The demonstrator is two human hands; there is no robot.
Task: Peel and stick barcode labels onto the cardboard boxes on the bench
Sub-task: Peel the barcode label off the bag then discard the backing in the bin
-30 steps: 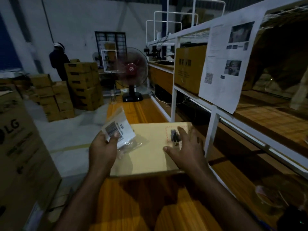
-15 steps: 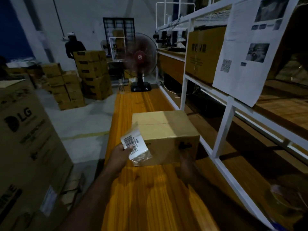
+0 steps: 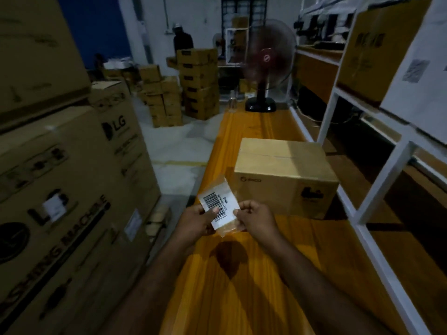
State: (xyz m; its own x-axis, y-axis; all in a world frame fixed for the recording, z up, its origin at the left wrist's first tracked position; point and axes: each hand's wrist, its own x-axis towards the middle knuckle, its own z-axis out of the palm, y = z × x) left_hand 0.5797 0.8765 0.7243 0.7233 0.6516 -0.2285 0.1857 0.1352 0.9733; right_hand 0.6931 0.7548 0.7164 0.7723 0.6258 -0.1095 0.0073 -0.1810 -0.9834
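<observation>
The left hand [image 3: 196, 221] pinches the white barcode label on clear backing [image 3: 219, 206] to steady it; the right hand [image 3: 257, 220] pinches its other edge, probably to start peeling. The brown cardboard box [image 3: 283, 175] sits beyond on the orange wooden tabletop [image 3: 242, 298].

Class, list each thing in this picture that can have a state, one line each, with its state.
barcode label: held between both hands, not yet stuck.
left hand: pinches the label.
right hand: pinches the label's other edge.
cardboard box: closed, on the bench.
fan: blades blurred, apparently running.
</observation>
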